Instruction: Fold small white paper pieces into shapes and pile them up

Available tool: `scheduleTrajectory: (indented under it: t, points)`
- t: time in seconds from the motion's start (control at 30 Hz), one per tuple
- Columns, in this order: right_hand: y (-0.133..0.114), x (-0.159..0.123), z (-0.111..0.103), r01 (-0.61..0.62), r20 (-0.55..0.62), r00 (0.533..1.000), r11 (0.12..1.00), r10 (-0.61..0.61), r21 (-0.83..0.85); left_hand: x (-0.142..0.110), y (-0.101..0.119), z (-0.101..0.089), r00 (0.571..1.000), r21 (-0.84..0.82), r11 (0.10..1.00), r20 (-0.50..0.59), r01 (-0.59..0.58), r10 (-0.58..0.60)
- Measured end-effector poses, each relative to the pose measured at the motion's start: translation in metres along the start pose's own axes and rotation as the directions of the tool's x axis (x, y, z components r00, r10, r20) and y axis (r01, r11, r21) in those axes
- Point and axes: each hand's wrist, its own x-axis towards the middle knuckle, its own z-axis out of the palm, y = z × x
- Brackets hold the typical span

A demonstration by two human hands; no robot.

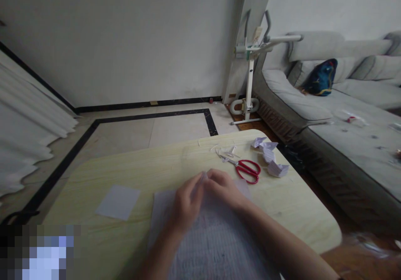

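Note:
My left hand (189, 196) and my right hand (223, 187) meet over the middle of the table, their fingers closed together. Between the fingertips shows the pale edge of a small folded paper (204, 174); the hands hide most of it. Beneath them lies a large sheet of lined paper (206, 242) with writing on it. Just beyond my right hand rest scissors with red handles (249, 171), next to thin paper scraps (231, 149). Several folded paper pieces (269, 154) stand near the table's right edge. To the left, a plain square of paper (119, 202) lies flat.
The pale wooden table (84, 175) has rounded corners. A grey sofa (354, 142) with a dark blue cushion (322, 78) is on the right. White exercise equipment (249, 75) stands behind the table. A white curtain (25, 121) hangs at the left. The lower left corner is pixelated.

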Motion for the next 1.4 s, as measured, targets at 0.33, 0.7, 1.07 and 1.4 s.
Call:
scheduleTrajectory:
  t: [0.33,0.7,1.07,1.4]
  points:
    - [-0.004,0.0,0.002,0.023,-0.04,0.999,1.0,-0.023,0.004,0.003,0.004,-0.002,0.971,-0.206,0.95,-0.001,0.233,-0.239]
    - [0.012,0.004,0.002,0.023,-0.224,0.974,0.999,-0.029,-0.029,0.006,0.008,-0.003,0.948,-0.344,0.886,0.048,0.31,-0.313]
    - [0.013,0.006,-0.003,0.011,-0.21,0.978,0.999,-0.002,0.039,0.008,0.014,-0.008,0.943,-0.393,0.859,0.086,0.328,-0.32]
    - [0.009,0.005,-0.002,-0.01,-0.212,0.977,0.999,0.016,0.032,0.007,0.017,-0.007,0.936,-0.399,0.847,0.127,0.35,-0.327]
